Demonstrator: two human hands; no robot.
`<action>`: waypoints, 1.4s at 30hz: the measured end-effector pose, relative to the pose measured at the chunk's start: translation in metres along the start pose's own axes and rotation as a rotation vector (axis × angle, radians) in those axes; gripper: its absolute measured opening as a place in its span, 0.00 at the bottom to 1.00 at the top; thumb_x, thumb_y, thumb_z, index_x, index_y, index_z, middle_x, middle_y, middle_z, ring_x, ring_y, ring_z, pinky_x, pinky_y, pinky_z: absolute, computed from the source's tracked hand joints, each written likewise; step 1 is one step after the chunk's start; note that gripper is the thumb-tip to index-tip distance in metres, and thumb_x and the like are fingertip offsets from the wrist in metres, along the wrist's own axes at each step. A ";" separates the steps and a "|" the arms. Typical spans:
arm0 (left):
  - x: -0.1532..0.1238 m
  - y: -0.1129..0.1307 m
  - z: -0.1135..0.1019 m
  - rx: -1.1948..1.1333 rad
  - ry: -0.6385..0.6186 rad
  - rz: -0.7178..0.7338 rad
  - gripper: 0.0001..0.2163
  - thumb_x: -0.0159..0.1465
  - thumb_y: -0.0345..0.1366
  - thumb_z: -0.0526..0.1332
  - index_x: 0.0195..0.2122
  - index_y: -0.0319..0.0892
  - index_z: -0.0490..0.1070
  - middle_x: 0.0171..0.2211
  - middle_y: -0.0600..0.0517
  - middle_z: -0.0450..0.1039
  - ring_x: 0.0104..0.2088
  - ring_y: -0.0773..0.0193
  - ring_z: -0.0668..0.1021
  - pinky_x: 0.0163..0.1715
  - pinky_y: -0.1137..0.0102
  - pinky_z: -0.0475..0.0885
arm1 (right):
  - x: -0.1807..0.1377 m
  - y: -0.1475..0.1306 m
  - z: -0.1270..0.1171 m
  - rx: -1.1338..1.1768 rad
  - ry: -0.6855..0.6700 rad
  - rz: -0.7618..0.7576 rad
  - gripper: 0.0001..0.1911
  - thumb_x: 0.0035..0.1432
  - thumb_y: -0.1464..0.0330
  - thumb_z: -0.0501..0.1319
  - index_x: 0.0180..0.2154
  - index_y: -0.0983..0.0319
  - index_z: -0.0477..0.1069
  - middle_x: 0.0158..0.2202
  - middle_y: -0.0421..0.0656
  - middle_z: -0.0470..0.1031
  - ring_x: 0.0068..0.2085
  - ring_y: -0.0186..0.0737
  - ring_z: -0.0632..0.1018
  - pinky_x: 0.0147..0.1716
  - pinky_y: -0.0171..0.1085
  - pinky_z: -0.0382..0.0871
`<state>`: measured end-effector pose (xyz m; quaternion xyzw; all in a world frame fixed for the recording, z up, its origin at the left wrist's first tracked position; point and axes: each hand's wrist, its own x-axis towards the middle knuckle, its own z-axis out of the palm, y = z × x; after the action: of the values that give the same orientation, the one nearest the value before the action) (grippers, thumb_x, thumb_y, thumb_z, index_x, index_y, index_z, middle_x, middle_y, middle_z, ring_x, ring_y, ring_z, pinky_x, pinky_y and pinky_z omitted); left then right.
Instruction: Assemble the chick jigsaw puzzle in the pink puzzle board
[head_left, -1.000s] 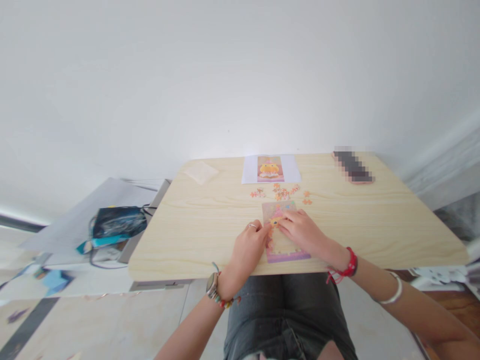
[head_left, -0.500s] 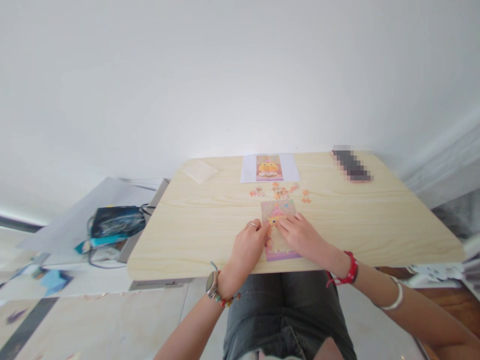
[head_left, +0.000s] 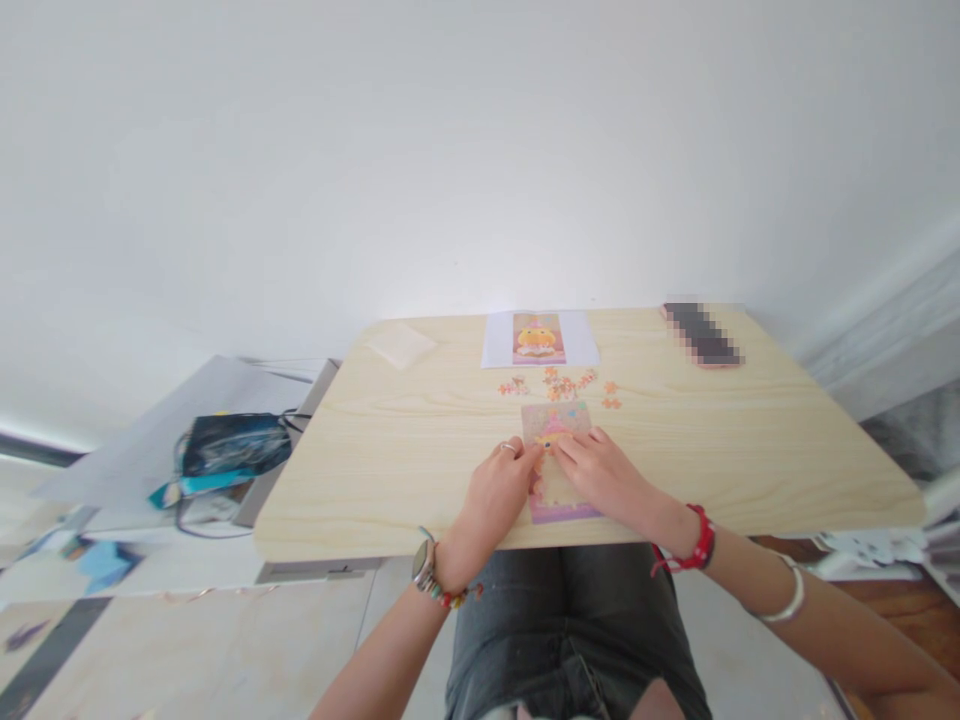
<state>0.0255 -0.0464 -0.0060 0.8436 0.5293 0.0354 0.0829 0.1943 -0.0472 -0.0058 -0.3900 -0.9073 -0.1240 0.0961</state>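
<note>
A partly filled jigsaw puzzle point(head_left: 559, 414) lies flat near the table's front edge, with a pink and purple border and a bare pale patch in its middle. My left hand point(head_left: 504, 482) rests on its left side, fingers curled and closed. From the right, my right hand point(head_left: 606, 478) reaches over the puzzle, its fingers pressed together at a yellow part with a dark eye point(head_left: 548, 444). The fingertips of both hands nearly meet there; whatever they pinch is hidden or too small to make out. Loose jigsaw pieces point(head_left: 561, 386) lie just beyond the puzzle.
Behind the loose pieces, a white sheet point(head_left: 496, 340) bears a printed yellow character picture point(head_left: 538, 338). A pale thin packet or paper point(head_left: 403, 345) lies at the back left of the wooden table point(head_left: 405, 450), a blurred-out phone point(head_left: 702, 335) at the back right. A dark bag point(head_left: 236, 445) sits left.
Both hands stay nearly in place on the puzzle, with only a slight shift of the fingers. The view has tilted a little; the loose pieces look unmoved.
</note>
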 end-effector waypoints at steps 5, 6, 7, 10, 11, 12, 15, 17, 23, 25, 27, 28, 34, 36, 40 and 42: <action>0.002 0.000 -0.001 -0.021 0.001 -0.008 0.12 0.61 0.31 0.50 0.45 0.48 0.65 0.33 0.51 0.64 0.37 0.65 0.70 0.35 0.73 0.67 | 0.002 0.003 0.001 0.019 0.000 -0.016 0.10 0.57 0.77 0.50 0.33 0.67 0.69 0.32 0.46 0.70 0.36 0.40 0.69 0.33 0.40 0.57; 0.002 -0.001 -0.001 -0.026 0.002 -0.007 0.12 0.61 0.32 0.50 0.44 0.48 0.65 0.33 0.51 0.64 0.36 0.65 0.70 0.35 0.73 0.67 | 0.002 0.004 0.002 0.033 -0.004 -0.004 0.09 0.57 0.76 0.51 0.33 0.66 0.69 0.32 0.45 0.70 0.35 0.39 0.70 0.34 0.40 0.57; 0.003 -0.001 -0.001 -0.032 0.004 -0.004 0.12 0.62 0.32 0.50 0.44 0.48 0.65 0.33 0.51 0.64 0.36 0.65 0.70 0.35 0.73 0.67 | 0.003 0.007 0.002 0.050 -0.009 0.011 0.09 0.58 0.75 0.51 0.32 0.66 0.69 0.31 0.44 0.70 0.34 0.39 0.70 0.34 0.39 0.57; 0.004 -0.003 -0.001 -0.059 0.012 0.007 0.12 0.62 0.31 0.49 0.44 0.47 0.66 0.33 0.51 0.64 0.35 0.65 0.71 0.35 0.72 0.67 | 0.004 0.013 0.005 0.096 -0.014 0.026 0.08 0.58 0.74 0.51 0.32 0.64 0.69 0.31 0.43 0.70 0.33 0.38 0.70 0.33 0.39 0.57; 0.004 -0.003 -0.001 -0.070 0.014 0.009 0.12 0.62 0.32 0.49 0.44 0.47 0.66 0.33 0.51 0.64 0.35 0.65 0.71 0.35 0.72 0.67 | 0.005 0.014 0.006 0.102 -0.010 0.020 0.09 0.58 0.73 0.51 0.31 0.64 0.69 0.32 0.44 0.71 0.34 0.38 0.70 0.33 0.39 0.57; 0.005 -0.003 -0.002 -0.080 0.015 0.009 0.12 0.62 0.32 0.48 0.44 0.47 0.66 0.33 0.51 0.64 0.35 0.65 0.71 0.35 0.72 0.67 | 0.005 0.015 0.006 0.102 -0.004 0.012 0.09 0.58 0.73 0.51 0.31 0.64 0.69 0.32 0.44 0.71 0.34 0.38 0.70 0.34 0.39 0.57; 0.006 -0.002 -0.002 -0.089 0.013 0.009 0.11 0.63 0.34 0.47 0.42 0.46 0.67 0.33 0.51 0.64 0.34 0.66 0.71 0.35 0.72 0.67 | 0.007 0.014 0.005 0.070 0.005 -0.029 0.09 0.58 0.75 0.51 0.31 0.65 0.69 0.32 0.45 0.70 0.35 0.39 0.70 0.35 0.40 0.57; 0.007 -0.001 -0.002 -0.076 0.017 0.019 0.11 0.63 0.34 0.47 0.42 0.45 0.67 0.32 0.50 0.65 0.34 0.65 0.71 0.35 0.72 0.67 | 0.007 0.012 0.002 0.032 -0.002 -0.067 0.10 0.57 0.76 0.51 0.30 0.66 0.69 0.31 0.46 0.70 0.35 0.40 0.69 0.35 0.40 0.57; 0.008 0.000 0.000 -0.038 0.046 0.052 0.10 0.63 0.32 0.48 0.39 0.43 0.68 0.33 0.50 0.66 0.36 0.64 0.71 0.36 0.72 0.67 | 0.006 0.008 -0.002 -0.013 -0.024 -0.085 0.11 0.57 0.77 0.50 0.30 0.67 0.70 0.31 0.46 0.70 0.35 0.40 0.69 0.34 0.40 0.58; 0.008 -0.001 0.001 -0.045 0.049 0.044 0.10 0.63 0.33 0.48 0.40 0.44 0.68 0.33 0.50 0.66 0.36 0.64 0.71 0.36 0.72 0.67 | 0.004 0.008 0.000 0.005 -0.021 -0.072 0.10 0.57 0.76 0.51 0.31 0.67 0.70 0.32 0.46 0.70 0.35 0.40 0.69 0.35 0.40 0.58; 0.007 -0.002 0.002 -0.060 0.049 0.036 0.11 0.63 0.34 0.48 0.41 0.45 0.68 0.33 0.51 0.66 0.35 0.65 0.71 0.34 0.73 0.67 | 0.002 0.009 0.003 0.034 -0.013 -0.051 0.10 0.57 0.75 0.51 0.32 0.67 0.70 0.33 0.46 0.70 0.35 0.40 0.69 0.35 0.40 0.59; 0.007 -0.002 0.002 -0.070 0.049 0.027 0.11 0.63 0.34 0.48 0.41 0.46 0.68 0.33 0.51 0.66 0.34 0.65 0.71 0.33 0.73 0.67 | 0.001 0.010 0.004 0.050 -0.009 -0.034 0.10 0.57 0.75 0.51 0.33 0.67 0.70 0.33 0.46 0.70 0.36 0.40 0.70 0.35 0.41 0.59; 0.005 -0.003 -0.004 -0.179 0.070 -0.016 0.13 0.63 0.33 0.47 0.47 0.45 0.65 0.34 0.51 0.67 0.33 0.67 0.72 0.33 0.74 0.67 | -0.013 0.029 0.003 0.227 0.038 0.157 0.12 0.58 0.71 0.51 0.43 0.64 0.68 0.36 0.47 0.69 0.37 0.39 0.70 0.37 0.39 0.63; 0.005 -0.005 -0.006 -0.190 0.094 -0.030 0.13 0.64 0.34 0.47 0.48 0.45 0.64 0.35 0.50 0.67 0.33 0.67 0.72 0.34 0.74 0.67 | -0.021 0.038 0.002 0.286 0.028 0.227 0.15 0.57 0.68 0.52 0.47 0.64 0.65 0.39 0.48 0.68 0.39 0.40 0.70 0.38 0.39 0.65; 0.005 -0.010 -0.007 -0.118 0.089 -0.069 0.14 0.64 0.37 0.47 0.48 0.46 0.64 0.35 0.50 0.67 0.34 0.67 0.72 0.32 0.74 0.66 | -0.034 0.053 0.005 0.370 -0.018 0.295 0.20 0.57 0.64 0.52 0.50 0.65 0.62 0.43 0.50 0.65 0.44 0.44 0.69 0.42 0.43 0.65; 0.005 -0.012 -0.007 -0.083 0.061 -0.074 0.13 0.64 0.38 0.46 0.46 0.46 0.66 0.35 0.51 0.67 0.34 0.66 0.72 0.31 0.75 0.66 | -0.036 0.055 0.008 0.413 -0.044 0.291 0.20 0.57 0.64 0.52 0.50 0.64 0.62 0.43 0.50 0.65 0.44 0.45 0.69 0.44 0.44 0.64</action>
<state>0.0162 -0.0357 -0.0013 0.8179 0.5605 0.0800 0.1029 0.2588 -0.0328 -0.0145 -0.4911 -0.8497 0.0875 0.1708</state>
